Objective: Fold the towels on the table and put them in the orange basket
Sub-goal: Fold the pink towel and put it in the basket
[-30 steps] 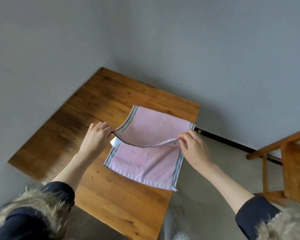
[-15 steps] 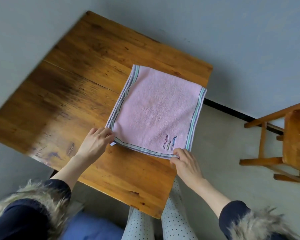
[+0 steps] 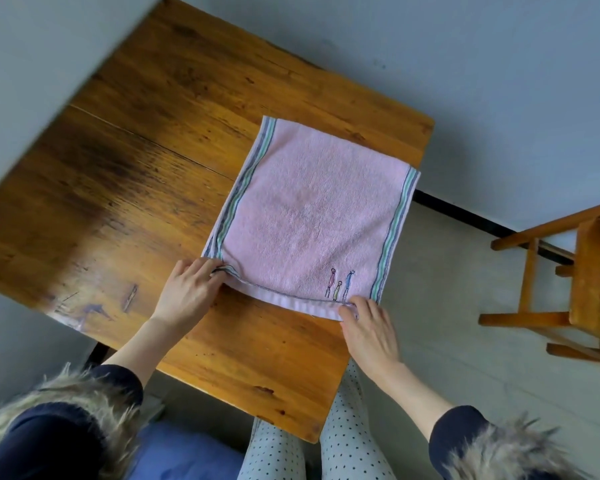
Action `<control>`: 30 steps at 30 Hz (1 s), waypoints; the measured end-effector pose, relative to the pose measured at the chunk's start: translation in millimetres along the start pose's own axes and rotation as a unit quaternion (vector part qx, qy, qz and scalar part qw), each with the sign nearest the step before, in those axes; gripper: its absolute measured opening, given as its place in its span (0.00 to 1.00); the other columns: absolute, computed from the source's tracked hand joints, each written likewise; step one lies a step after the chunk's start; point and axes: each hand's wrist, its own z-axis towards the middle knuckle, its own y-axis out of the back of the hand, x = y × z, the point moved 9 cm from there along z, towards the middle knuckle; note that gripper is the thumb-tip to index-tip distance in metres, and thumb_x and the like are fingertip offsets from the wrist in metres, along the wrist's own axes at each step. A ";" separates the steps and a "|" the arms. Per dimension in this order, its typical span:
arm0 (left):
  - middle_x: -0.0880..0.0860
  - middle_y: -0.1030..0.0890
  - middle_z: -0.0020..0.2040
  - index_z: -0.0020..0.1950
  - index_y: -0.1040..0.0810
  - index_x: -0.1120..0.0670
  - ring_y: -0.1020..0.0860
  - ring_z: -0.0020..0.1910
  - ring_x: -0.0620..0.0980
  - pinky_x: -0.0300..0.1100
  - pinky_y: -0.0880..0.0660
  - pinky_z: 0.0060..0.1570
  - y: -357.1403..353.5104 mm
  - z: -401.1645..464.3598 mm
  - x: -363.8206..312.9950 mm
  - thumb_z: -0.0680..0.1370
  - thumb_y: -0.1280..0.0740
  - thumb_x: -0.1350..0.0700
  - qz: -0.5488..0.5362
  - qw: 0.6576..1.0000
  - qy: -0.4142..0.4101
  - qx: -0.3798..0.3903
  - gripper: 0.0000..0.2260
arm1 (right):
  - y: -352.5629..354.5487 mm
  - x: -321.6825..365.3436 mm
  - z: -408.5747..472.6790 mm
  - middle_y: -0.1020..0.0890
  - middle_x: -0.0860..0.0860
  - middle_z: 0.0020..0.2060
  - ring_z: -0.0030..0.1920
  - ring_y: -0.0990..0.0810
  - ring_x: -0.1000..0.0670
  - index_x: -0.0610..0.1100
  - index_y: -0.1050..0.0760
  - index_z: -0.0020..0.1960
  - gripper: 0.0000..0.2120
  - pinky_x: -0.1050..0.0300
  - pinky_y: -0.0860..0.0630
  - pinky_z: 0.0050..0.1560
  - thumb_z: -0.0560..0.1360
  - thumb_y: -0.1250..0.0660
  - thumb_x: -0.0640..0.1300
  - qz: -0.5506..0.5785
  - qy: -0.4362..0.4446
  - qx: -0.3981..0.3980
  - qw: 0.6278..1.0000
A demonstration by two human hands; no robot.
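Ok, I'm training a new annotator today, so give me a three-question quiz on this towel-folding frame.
1. True or false: the pink towel lies folded on the wooden table.
2. Which corner does the left hand hold: A near left, B far right, C none?
3. Fill in: the right hand pinches the towel's near ___ corner.

Key: 1 true; 2 A; 3 right.

I saw one pink towel (image 3: 309, 216) with green and grey striped side borders and three small stitched figures, folded double and lying flat at the desk's (image 3: 146, 161) right edge.
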 end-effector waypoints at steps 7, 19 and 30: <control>0.60 0.19 0.44 0.40 0.21 0.62 0.20 0.39 0.58 0.50 0.26 0.39 7.3 8.8 -10.7 0.68 0.33 0.69 0.027 1.000 0.001 -0.012 0.05 | 2.4 2.7 4.9 0.19 0.43 0.41 0.42 0.19 0.44 0.39 0.21 0.42 0.14 0.51 0.21 0.36 0.58 0.24 0.31 -0.019 -0.004 -0.008 1.000; 0.58 0.26 0.44 0.54 0.26 0.60 0.26 0.42 0.59 0.54 0.33 0.46 32.6 20.7 -13.1 0.75 0.41 0.69 -0.078 0.988 0.134 0.010 0.11 | 49.8 -27.7 19.1 0.27 0.45 0.25 0.23 0.27 0.46 0.39 0.27 0.31 0.20 0.61 0.31 0.22 0.44 0.25 0.26 -0.033 -0.038 -0.038 0.998; 0.57 0.27 0.46 0.59 0.25 0.59 0.25 0.46 0.57 0.45 0.29 0.48 184.0 68.1 -7.1 0.80 0.43 0.62 -0.157 0.983 0.086 -0.043 0.11 | 186.6 -86.4 62.9 0.22 0.42 0.48 0.48 0.23 0.41 0.37 0.24 0.54 0.13 0.51 0.28 0.46 0.72 0.40 0.28 0.110 -0.051 -0.115 0.986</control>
